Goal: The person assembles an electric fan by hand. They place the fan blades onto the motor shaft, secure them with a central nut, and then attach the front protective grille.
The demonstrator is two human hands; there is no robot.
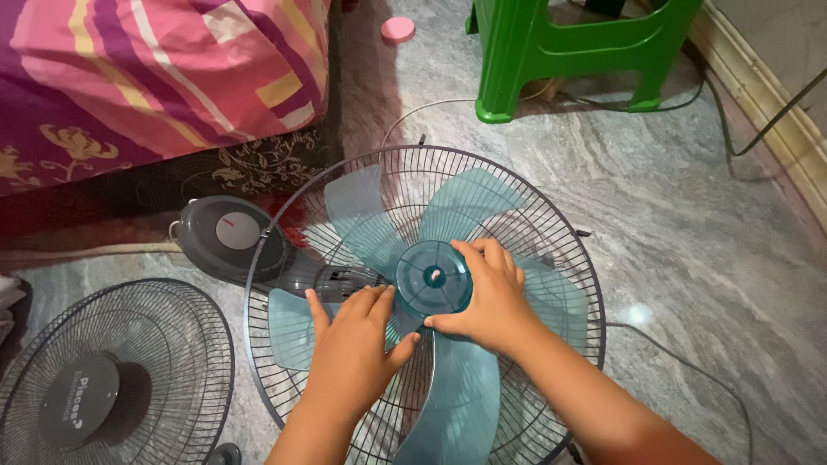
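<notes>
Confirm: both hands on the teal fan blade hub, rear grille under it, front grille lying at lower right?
Not quite. In the head view the front grille lies at lower left. Both the left hand and right hand are on the teal fan blade hub, rear grille underneath.

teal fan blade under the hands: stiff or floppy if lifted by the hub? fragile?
The fan blade looks like thin translucent plastic, so probably light, its tips flexing somewhat. The hub, held between the left hand and right hand, looks thicker, likely the stiffer hold. It lies in the wire rear guard; thin edges could crack if snagged.

Both hands, left hand point(353, 353) and right hand point(491, 301), bare, forearms unsleeved.
</notes>
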